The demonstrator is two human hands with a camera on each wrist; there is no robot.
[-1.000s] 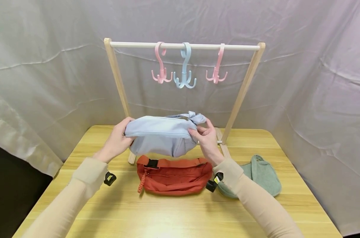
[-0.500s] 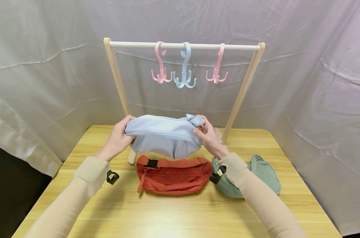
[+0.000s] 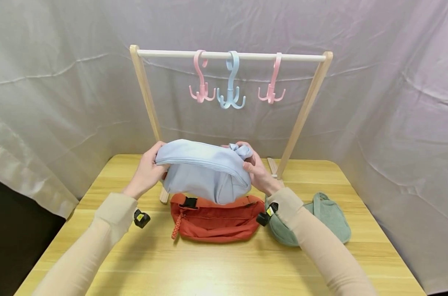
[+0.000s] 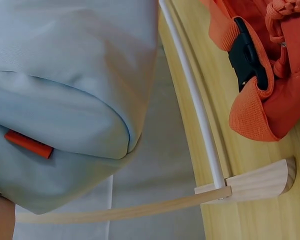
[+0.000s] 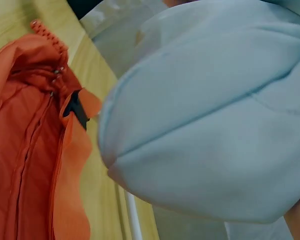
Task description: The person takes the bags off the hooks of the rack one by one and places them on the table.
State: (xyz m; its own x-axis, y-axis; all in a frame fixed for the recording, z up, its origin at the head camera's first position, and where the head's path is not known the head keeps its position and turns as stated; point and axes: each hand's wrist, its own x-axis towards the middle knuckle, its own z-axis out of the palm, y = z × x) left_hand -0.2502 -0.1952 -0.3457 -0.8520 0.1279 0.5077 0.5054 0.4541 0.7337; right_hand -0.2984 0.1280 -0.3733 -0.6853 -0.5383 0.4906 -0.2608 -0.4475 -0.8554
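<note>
A light blue zip bag [image 3: 203,174] is held up above the table between both hands. My left hand [image 3: 147,169] grips its left end. At the right end, my right hand [image 3: 258,169] holds the bag beside a knotted strap [image 3: 242,151], with the thumb in front and the other fingers partly hidden behind. The left wrist view shows a small red tag [image 4: 28,144] on the bag's fabric. Below the bag lies a red waist bag [image 3: 218,224] with a black buckle [image 3: 189,202] and a braided zip pull [image 3: 176,226].
A wooden rack [image 3: 305,111] with a white rail [image 3: 165,54] stands behind. Two pink hooks, one left [image 3: 202,92] and one right [image 3: 272,92], and a blue hook [image 3: 230,98] hang from it. A green bag [image 3: 331,218] lies on the table [image 3: 165,267], partly under the right forearm.
My right hand has shifted its hold from the strap knot to the bag's right end. The bag has tipped, its right side lower and more of its lower part facing me.
</note>
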